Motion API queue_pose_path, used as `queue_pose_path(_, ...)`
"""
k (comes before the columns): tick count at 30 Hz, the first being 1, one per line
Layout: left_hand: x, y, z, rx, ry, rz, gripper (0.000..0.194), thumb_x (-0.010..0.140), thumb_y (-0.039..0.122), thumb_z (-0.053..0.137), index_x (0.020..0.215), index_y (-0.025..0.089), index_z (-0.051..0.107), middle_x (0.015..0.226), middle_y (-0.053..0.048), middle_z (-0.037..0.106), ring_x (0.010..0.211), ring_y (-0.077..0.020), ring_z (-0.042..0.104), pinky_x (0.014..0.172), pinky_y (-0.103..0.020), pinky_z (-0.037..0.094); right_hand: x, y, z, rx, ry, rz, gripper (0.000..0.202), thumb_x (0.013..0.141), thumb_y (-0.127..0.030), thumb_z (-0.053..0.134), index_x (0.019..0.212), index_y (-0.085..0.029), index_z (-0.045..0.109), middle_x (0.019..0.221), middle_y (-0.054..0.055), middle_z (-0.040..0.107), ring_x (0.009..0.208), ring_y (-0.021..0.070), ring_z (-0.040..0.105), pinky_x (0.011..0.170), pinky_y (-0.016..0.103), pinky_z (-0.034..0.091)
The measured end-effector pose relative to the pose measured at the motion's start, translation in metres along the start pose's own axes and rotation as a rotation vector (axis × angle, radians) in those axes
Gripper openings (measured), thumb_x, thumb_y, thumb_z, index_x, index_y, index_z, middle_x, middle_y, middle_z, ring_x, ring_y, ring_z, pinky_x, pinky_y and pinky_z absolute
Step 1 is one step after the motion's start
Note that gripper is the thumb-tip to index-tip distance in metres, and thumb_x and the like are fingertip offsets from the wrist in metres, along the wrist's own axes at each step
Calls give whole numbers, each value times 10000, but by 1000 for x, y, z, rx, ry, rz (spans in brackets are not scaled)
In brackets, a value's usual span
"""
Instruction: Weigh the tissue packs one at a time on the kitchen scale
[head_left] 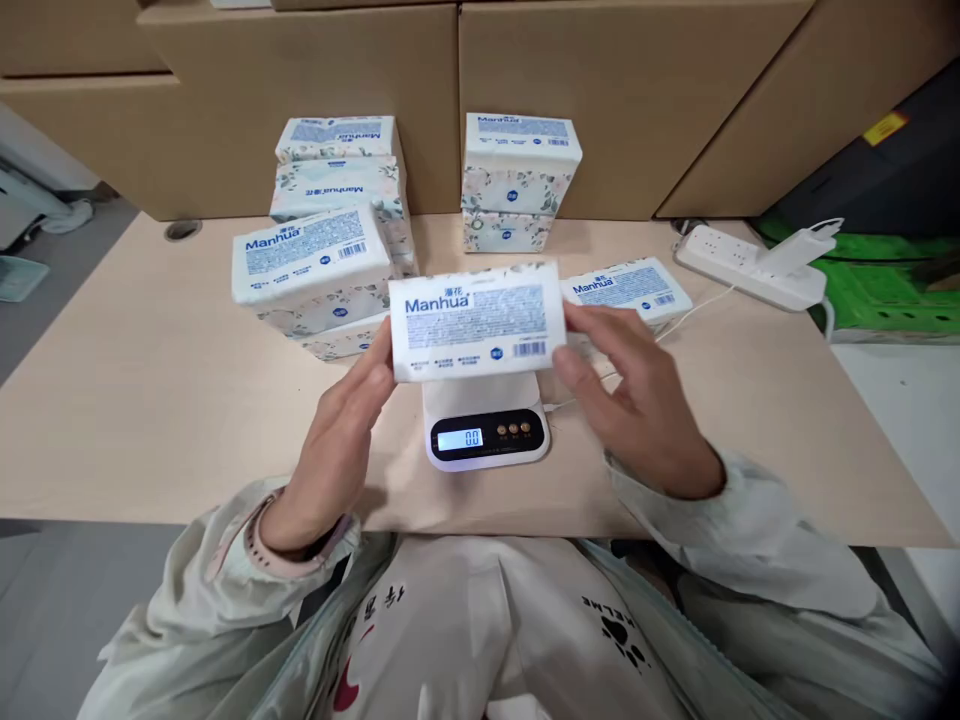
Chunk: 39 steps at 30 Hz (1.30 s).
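Between my two hands is a white and blue tissue pack (478, 325) marked "Manhua", its printed face toward me. My left hand (337, 440) presses its left end, and my right hand (630, 385) grips the right end with thumb and fingers. Below the pack's lower edge shows a white digital scale (487, 460), its lit display reading 0.0. The pack hides most of the scale's platform, and it appears held above it. Another tissue pack (626, 290) lies on the table just behind my right hand.
At the left stand stacked tissue packs (311, 255), with more packs (341, 185) behind. A further stack (517, 180) stands against the cardboard boxes (555, 60). A power strip (750, 265) with a plugged-in charger lies at the right; a white cable (697, 308) runs toward the scale.
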<state>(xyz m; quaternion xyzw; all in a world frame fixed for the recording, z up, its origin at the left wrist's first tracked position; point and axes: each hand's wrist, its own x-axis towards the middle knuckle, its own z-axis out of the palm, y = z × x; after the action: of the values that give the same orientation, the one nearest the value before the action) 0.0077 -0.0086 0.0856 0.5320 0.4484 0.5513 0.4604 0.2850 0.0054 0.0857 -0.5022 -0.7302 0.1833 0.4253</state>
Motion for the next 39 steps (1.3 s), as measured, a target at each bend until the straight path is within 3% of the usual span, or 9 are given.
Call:
queue_pose_path(3, -12, -14, -8, 33, -99, -155, 515, 1064, 597, 612, 1509, 355, 706, 1669, 10, 586, 1672, -358, 409, 1424, -637, 287, -10, 14, 17, 47, -42, 26, 400, 1070, -457, 610, 1443, -363, 723, 1357, 29, 817, 1305, 341, 692, 1148, 625, 543)
queue_pose_path(8, -11, -39, -10, -8, -58, -137, 536, 1068, 612, 605, 1505, 321, 712, 1647, -26, 607, 1635, -348, 474, 1392, -585, 375, -15, 34, 30, 114, -6, 100, 397, 1070, -527, 614, 1404, -364, 753, 1337, 39, 825, 1305, 323, 703, 1152, 614, 557)
queue_pose_path(12, -4, -65, -10, -69, 52, -53, 610, 1047, 710, 570, 1501, 329, 715, 1646, -43, 602, 1620, -340, 498, 1382, -569, 389, -30, 47, 39, 215, 180, 130, 387, 1088, -472, 617, 1437, -350, 731, 1371, 55, 811, 1330, 300, 720, 1178, 585, 556)
queue_pose_path(15, -3, -78, -10, -94, 59, -16, 621, 1042, 745, 543, 1500, 361, 709, 1638, -27, 610, 1618, -321, 503, 1386, -550, 385, -43, 55, 41, 291, 310, 127, 360, 1099, -422, 619, 1432, -350, 733, 1381, 46, 810, 1303, 283, 754, 1165, 555, 583)
queue_pose_path(22, -6, -79, -15, -65, 180, 56, 555, 1091, 693, 466, 1433, 368, 758, 1575, 5, 680, 1568, -256, 575, 1332, -458, 465, -42, 51, 34, 318, 568, 177, 278, 1082, -462, 642, 1222, -315, 831, 1142, 58, 858, 1071, 297, 816, 1000, 559, 674)
queue_pose_path(31, -5, -77, -13, 14, 325, 131, 497, 1078, 563, 512, 1286, 217, 802, 1372, -96, 799, 1389, -309, 713, 1143, -485, 601, -43, 47, 34, 371, 550, 227, 259, 1081, -473, 640, 1185, -330, 830, 1124, 73, 847, 1039, 312, 810, 964, 560, 666)
queue_pose_path(39, -4, -76, -13, 22, 334, 149, 446, 1098, 516, 498, 1236, 239, 819, 1303, -90, 824, 1291, -265, 762, 1043, -419, 624, -45, 48, 33, 357, 496, 229, 237, 1096, -424, 629, 1201, -360, 830, 1141, 39, 848, 1008, 285, 806, 940, 519, 648)
